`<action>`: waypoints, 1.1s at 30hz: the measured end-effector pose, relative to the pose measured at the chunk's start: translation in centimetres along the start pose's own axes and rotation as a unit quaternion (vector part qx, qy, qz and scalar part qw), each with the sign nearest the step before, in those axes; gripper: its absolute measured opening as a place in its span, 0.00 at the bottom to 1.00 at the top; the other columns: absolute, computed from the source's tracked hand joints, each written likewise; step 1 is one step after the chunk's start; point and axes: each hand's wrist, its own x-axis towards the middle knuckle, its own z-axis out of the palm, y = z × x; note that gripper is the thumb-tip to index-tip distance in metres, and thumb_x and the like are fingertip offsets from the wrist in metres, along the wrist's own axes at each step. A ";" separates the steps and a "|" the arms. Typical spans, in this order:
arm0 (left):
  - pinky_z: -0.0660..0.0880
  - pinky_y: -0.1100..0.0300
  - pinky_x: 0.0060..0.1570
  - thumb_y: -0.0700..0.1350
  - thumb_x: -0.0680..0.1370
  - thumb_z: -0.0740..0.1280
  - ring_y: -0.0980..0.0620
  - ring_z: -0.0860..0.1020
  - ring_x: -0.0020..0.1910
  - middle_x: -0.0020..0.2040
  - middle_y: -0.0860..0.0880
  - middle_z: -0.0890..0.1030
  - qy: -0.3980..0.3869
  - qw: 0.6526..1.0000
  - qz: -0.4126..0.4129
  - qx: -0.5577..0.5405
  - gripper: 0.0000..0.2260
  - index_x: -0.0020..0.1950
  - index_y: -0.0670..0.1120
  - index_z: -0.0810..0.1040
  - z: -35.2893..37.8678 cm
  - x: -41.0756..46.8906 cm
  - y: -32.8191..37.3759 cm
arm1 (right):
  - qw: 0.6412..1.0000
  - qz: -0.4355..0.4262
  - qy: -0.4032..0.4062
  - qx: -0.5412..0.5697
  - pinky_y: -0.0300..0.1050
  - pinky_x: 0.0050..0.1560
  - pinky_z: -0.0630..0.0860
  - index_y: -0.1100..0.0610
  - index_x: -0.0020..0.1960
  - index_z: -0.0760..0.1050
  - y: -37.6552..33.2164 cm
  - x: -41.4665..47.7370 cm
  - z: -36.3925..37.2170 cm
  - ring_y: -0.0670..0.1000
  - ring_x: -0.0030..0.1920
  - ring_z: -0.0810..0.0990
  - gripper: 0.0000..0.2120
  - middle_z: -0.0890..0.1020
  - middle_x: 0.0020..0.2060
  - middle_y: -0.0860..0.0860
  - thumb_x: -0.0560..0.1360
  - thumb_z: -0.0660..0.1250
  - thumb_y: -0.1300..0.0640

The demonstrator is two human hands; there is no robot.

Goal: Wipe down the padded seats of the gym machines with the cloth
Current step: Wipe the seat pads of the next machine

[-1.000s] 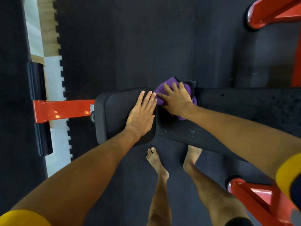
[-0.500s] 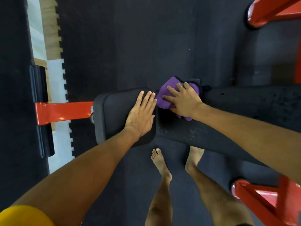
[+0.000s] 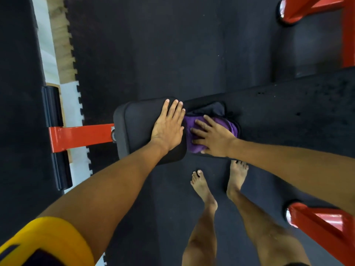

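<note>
A black padded seat [image 3: 137, 127] sits at the end of a long black bench pad [image 3: 288, 116] on a red frame. My left hand [image 3: 168, 127] lies flat on the seat's right part, fingers straight and together. A purple cloth [image 3: 192, 144] is bunched on the near end of the long pad, right beside the seat. My right hand [image 3: 211, 137] presses down on the cloth with spread fingers, covering most of it. The two hands nearly touch.
A red frame bar [image 3: 80, 136] runs left from the seat to a black foot [image 3: 55, 139]. Red frame legs stand at the top right [image 3: 307, 8] and bottom right [image 3: 317, 225]. My bare feet [image 3: 219, 187] stand on black rubber flooring just below the bench.
My right hand has slid the purple cloth toward me across the long pad, from its far edge to its near edge. My left hand stays flat on the seat.
</note>
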 end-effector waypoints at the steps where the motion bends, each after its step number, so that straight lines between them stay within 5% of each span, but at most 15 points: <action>1: 0.40 0.37 0.78 0.55 0.86 0.44 0.40 0.43 0.82 0.83 0.40 0.46 -0.001 1.000 0.000 0.005 0.29 0.83 0.41 0.45 -0.1 0.0 -0.1 | 1.000 0.015 0.006 0.010 0.68 0.77 0.33 0.41 0.82 0.51 0.6 -0.3 0.0 0.61 0.82 0.39 0.30 0.47 0.83 0.49 0.82 0.46 0.33; 8: 0.40 0.38 0.78 0.54 0.86 0.42 0.40 0.44 0.82 0.83 0.41 0.46 0.005 1.000 0.002 0.017 0.28 0.83 0.41 0.45 0.0 -0.3 0.3 | 0.988 0.146 0.005 0.044 0.76 0.72 0.30 0.42 0.83 0.46 -2.1 3.5 -1.1 0.68 0.79 0.32 0.31 0.40 0.82 0.53 0.83 0.44 0.34; 15: 0.41 0.40 0.79 0.53 0.85 0.42 0.42 0.44 0.82 0.83 0.41 0.46 0.010 1.000 0.012 0.019 0.28 0.83 0.41 0.45 0.3 -1.8 0.5 | 0.999 0.035 0.003 0.036 0.69 0.74 0.27 0.48 0.82 0.57 -8.7 -1.0 4.3 0.65 0.80 0.34 0.35 0.43 0.83 0.52 0.80 0.55 0.32; 18: 0.41 0.40 0.79 0.53 0.85 0.43 0.42 0.44 0.82 0.83 0.41 0.46 0.006 1.000 0.021 0.020 0.28 0.82 0.40 0.45 0.6 -3.4 1.5 | 0.998 0.055 0.027 0.004 0.68 0.77 0.33 0.44 0.83 0.51 -7.4 -3.1 5.6 0.65 0.80 0.34 0.32 0.36 0.81 0.52 0.83 0.58 0.40; 23: 0.42 0.39 0.79 0.52 0.86 0.42 0.41 0.45 0.82 0.83 0.40 0.47 0.027 0.999 0.032 0.032 0.28 0.82 0.39 0.46 1.2 -4.6 2.6 | 0.993 0.118 0.020 -0.016 0.75 0.74 0.34 0.42 0.82 0.42 -8.2 0.4 4.0 0.71 0.78 0.31 0.42 0.37 0.82 0.56 0.79 0.67 0.46; 30: 0.44 0.39 0.79 0.53 0.85 0.42 0.41 0.46 0.82 0.83 0.40 0.48 0.045 0.997 0.033 0.059 0.28 0.82 0.39 0.47 2.3 -4.3 2.8 | 0.994 0.065 -0.009 -0.090 0.74 0.76 0.43 0.50 0.83 0.54 -11.5 5.5 4.3 0.71 0.80 0.40 0.32 0.51 0.83 0.57 0.82 0.63 0.52; 33: 0.43 0.39 0.79 0.53 0.85 0.43 0.41 0.46 0.82 0.83 0.40 0.48 0.041 0.997 0.028 0.059 0.28 0.82 0.39 0.46 1.7 -4.5 2.7 | 0.993 0.055 0.015 -0.102 0.71 0.78 0.40 0.46 0.83 0.50 -10.1 2.4 4.4 0.69 0.80 0.39 0.33 0.45 0.83 0.56 0.83 0.62 0.53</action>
